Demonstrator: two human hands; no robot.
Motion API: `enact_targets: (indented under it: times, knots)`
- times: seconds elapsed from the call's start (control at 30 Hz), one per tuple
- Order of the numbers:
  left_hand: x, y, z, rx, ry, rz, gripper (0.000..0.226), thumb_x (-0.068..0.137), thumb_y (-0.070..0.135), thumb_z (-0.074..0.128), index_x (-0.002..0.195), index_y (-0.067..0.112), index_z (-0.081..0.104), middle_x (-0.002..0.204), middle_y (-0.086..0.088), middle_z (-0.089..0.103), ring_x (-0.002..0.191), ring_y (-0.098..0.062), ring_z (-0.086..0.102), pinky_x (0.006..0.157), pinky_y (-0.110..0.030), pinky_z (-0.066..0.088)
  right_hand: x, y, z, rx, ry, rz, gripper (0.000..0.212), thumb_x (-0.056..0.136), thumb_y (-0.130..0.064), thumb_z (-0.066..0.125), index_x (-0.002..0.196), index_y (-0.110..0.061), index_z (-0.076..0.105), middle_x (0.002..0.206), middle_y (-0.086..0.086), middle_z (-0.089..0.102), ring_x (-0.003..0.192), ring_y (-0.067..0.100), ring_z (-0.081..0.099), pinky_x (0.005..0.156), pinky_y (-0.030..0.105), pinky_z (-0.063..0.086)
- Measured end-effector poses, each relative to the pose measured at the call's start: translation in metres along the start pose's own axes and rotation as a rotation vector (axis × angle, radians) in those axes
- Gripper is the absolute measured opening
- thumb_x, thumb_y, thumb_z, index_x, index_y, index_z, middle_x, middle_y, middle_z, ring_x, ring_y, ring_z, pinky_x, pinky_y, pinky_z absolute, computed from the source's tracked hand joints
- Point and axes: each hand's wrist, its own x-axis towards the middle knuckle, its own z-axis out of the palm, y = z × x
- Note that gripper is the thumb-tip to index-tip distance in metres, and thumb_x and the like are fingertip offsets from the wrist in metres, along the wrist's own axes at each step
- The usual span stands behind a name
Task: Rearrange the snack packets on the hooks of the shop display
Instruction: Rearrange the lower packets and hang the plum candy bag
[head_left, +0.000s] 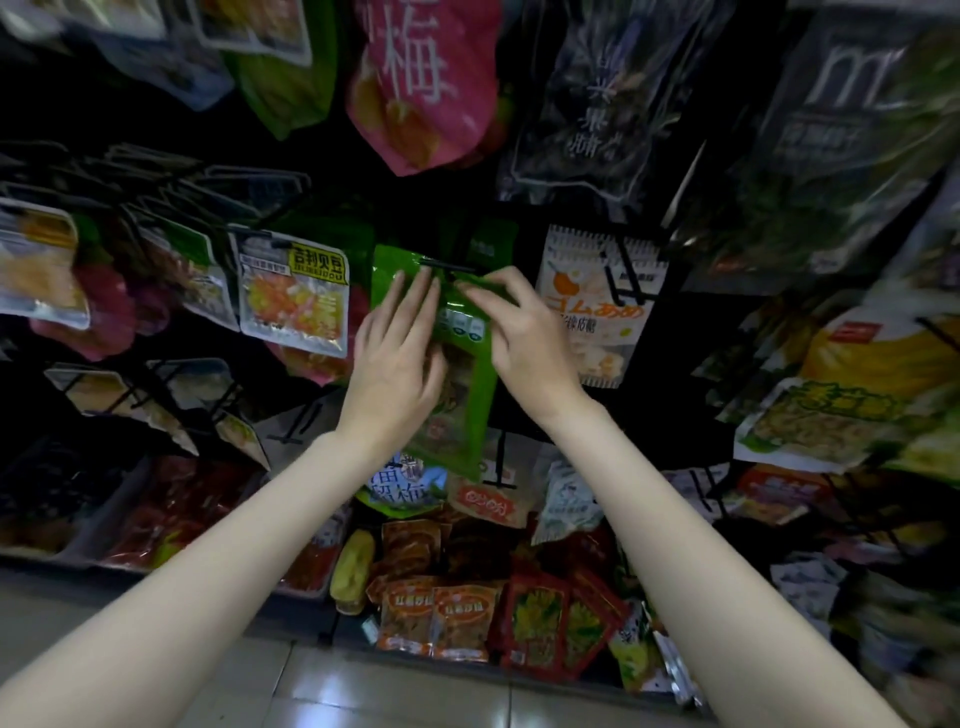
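A green snack packet (470, 384) hangs in the middle of the display, its top edge at a black hook (448, 266). My left hand (397, 353) lies flat against the packet's left side, fingers straight and pointing up toward the hook. My right hand (519, 332) pinches the packet's top right edge just below the hook. The packet's left middle is hidden behind my left hand.
A yellow-labelled clear packet (293, 291) hangs to the left, a white and orange packet (602, 312) to the right. Pink (421, 88) and dark packets (597, 104) hang above. Bins of red and orange packets (462, 613) stand below, above a tiled floor (363, 691).
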Motion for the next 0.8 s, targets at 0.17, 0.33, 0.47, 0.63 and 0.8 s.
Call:
enact_targets:
  times: [0.17,0.33,0.47,0.63,0.8]
  knots:
    - [0.023,0.0,0.001,-0.015,-0.172,-0.011,0.058,0.094,0.016,0.044,0.146,0.003,0.021,0.154,-0.014,0.02,0.143,-0.025,0.016,0.116,-0.043,0.02,0.009,0.01,0.009,0.05,-0.035,0.229,0.047,0.088,0.007,0.044,0.128,-0.014,0.057,0.118,0.011,0.054,0.101,0.027,0.057,0.081,0.038,0.048]
    - [0.035,-0.015,-0.002,0.157,-0.454,-0.034,0.075,0.092,0.024,0.05,0.15,0.016,0.003,0.158,-0.003,-0.003,0.145,-0.022,0.002,0.114,-0.048,0.018,0.025,0.02,0.013,-0.034,-0.193,0.358,0.053,0.092,0.006,0.04,0.137,-0.021,0.046,0.143,0.01,0.035,0.121,0.029,0.046,0.091,0.035,0.045]
    - [0.024,-0.016,0.006,0.144,-0.508,-0.077,0.071,0.094,0.032,0.049,0.15,0.02,0.006,0.158,-0.004,-0.001,0.144,-0.027,0.006,0.112,-0.05,0.021,0.016,0.029,0.011,-0.045,-0.314,0.427,0.06,0.094,0.002,0.041,0.146,-0.025,0.029,0.153,0.008,0.011,0.139,0.029,0.021,0.107,0.033,0.032]
    - [-0.018,-0.015,0.026,0.055,-0.568,-0.06,0.064,0.094,0.017,0.045,0.149,0.021,0.013,0.158,-0.004,0.006,0.144,-0.025,0.011,0.112,-0.045,0.021,-0.052,0.033,-0.018,-0.021,-0.334,0.441,0.047,0.095,0.0,0.038,0.138,-0.018,0.041,0.149,0.006,0.021,0.137,0.022,0.023,0.107,0.021,0.021]
    - [-0.045,0.001,0.059,0.02,-0.69,-0.028,0.06,0.096,0.019,0.042,0.149,0.02,0.015,0.157,-0.003,0.011,0.142,-0.024,0.015,0.112,-0.04,0.019,-0.129,0.077,-0.047,-0.144,-0.464,0.66,0.041,0.096,-0.001,0.039,0.133,-0.016,0.048,0.141,0.007,0.034,0.132,0.026,0.029,0.106,0.029,0.027]
